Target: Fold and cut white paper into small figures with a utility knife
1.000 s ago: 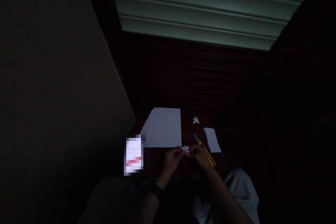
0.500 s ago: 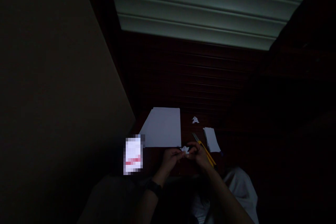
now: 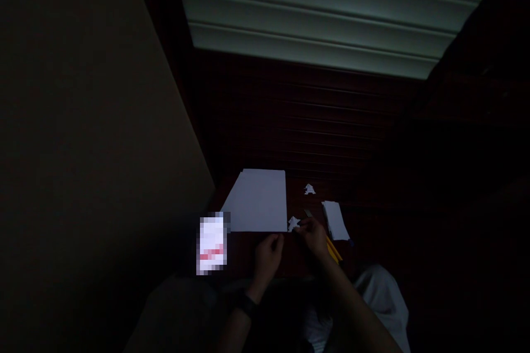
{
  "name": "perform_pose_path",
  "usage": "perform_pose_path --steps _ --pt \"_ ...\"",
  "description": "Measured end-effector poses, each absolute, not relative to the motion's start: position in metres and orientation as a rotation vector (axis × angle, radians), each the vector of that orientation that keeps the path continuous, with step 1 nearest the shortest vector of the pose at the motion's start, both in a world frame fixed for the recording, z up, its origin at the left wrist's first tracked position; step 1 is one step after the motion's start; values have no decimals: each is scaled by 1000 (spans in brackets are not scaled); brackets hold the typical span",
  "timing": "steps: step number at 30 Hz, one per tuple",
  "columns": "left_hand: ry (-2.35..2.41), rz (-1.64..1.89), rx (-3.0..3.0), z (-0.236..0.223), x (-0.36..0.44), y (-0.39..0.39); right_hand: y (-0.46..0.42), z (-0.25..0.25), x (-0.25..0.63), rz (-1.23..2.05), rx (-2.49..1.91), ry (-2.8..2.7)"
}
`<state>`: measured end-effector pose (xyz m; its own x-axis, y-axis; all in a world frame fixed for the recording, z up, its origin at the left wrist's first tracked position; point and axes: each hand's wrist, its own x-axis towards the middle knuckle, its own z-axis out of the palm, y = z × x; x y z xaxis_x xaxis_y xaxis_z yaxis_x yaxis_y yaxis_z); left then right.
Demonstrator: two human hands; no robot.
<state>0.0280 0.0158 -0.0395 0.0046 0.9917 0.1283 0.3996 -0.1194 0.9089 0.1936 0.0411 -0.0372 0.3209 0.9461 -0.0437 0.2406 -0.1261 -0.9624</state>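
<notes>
A small white folded paper figure (image 3: 293, 224), shaped like an origami frog, is pinched at its right side by the fingers of my right hand (image 3: 313, 236). It is just beyond the front right corner of a stack of white paper sheets (image 3: 259, 201). My left hand (image 3: 268, 253) is apart from the figure, fingers curled together with nothing visible in them. A yellow utility knife (image 3: 333, 250) lies partly hidden under my right hand, its blade tip showing beyond the fingers. A second folded paper figure (image 3: 309, 189) sits farther back on the dark table.
To the right lies a stack of smaller white paper pieces (image 3: 335, 220). A bright, pixelated screen-like object (image 3: 212, 244) is at the table's left. A wall (image 3: 83, 94) borders the left side, and a slatted shutter (image 3: 306, 16) is at the back. The room is dim.
My left hand has let go of the folded paper figure and drawn back slightly left. My right hand has moved the figure a little forward, away from me.
</notes>
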Motion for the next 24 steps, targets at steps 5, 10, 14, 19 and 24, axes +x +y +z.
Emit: perform_pose_path --steps 5,10,14,19,24 --pt "1429 1065 1732 -41 28 14 46 -26 197 574 -1829 -1414" --pt "1452 1064 1759 -41 28 13 23 -25 191 225 -1867 -1733" --pt "1465 1082 1773 -41 29 11 3 -27 182 23 -1993 -1955" --pt "1486 1064 1783 -39 30 10 -3 -27 175 -65 -2063 -2062" --pt "1472 1061 1794 -38 29 9 -4 -29 176 -74 -2055 -2077"
